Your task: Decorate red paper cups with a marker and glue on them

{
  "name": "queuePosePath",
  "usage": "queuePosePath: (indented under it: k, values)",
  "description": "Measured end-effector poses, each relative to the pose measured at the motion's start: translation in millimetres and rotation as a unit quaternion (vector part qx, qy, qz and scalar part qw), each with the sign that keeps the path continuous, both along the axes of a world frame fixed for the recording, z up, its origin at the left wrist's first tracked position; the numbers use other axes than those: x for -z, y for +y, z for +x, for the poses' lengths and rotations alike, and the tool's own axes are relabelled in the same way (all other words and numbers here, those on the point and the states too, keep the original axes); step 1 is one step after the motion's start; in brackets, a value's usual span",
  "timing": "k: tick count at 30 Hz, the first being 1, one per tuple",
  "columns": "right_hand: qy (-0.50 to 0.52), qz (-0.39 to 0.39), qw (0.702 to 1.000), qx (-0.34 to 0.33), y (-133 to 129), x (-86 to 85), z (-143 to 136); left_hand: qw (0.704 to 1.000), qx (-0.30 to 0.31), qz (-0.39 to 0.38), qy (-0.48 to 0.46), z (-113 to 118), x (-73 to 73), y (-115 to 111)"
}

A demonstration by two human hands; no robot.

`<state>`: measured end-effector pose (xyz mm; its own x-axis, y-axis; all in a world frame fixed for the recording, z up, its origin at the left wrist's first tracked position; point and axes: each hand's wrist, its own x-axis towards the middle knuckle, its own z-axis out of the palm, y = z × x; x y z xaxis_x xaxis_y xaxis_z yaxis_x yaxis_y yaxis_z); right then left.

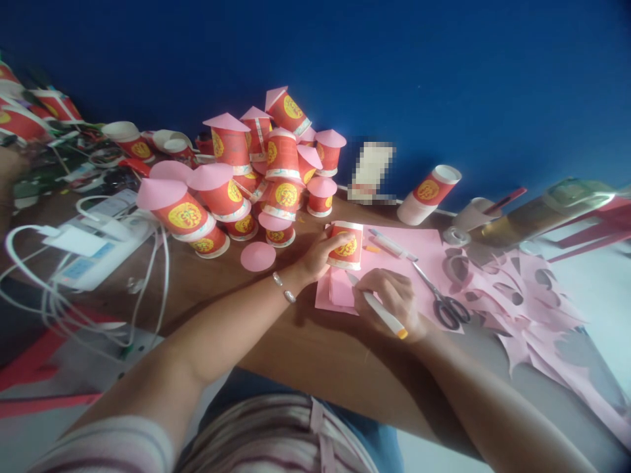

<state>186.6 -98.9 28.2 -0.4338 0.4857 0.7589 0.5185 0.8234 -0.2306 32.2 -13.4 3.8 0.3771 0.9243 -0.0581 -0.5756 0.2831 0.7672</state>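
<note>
My left hand (318, 255) is wrapped round a red paper cup (346, 244) with a yellow round emblem, its white rim at the bottom. The cup is held over a small pile of pink paper pieces (341, 290). Beside it, my right hand (392, 295) grips a white marker pen (387, 316) with an orange end, its tip hidden by the fingers. Under both hands lies a pink paper sheet (424, 243). Another white pen (392, 244) and black-handled scissors (449, 309) rest on the sheet, right of the cup.
Stacked red cups with pink cone tops (283, 157) stand at the back left. A pink paper disc (258, 256) lies before them. Left is a white power strip (98, 246) with cables. Cut pink scraps (522, 289) spread at right, near a tape roll (456, 235) and a cup stack (428, 195).
</note>
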Motion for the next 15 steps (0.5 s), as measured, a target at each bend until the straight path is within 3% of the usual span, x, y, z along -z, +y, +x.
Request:
queuePosePath:
  k: [10,15]
  values:
    - [0.008,0.006,1.0,0.006,-0.5,-2.6,-0.8,1.0,0.02,-0.017,-0.013,-0.9,-1.9,0.7]
    - [-0.01,0.041,0.999,0.034,4.7,6.7,8.7,0.999,0.025,-0.027,-0.035,-2.8,-2.6,2.2]
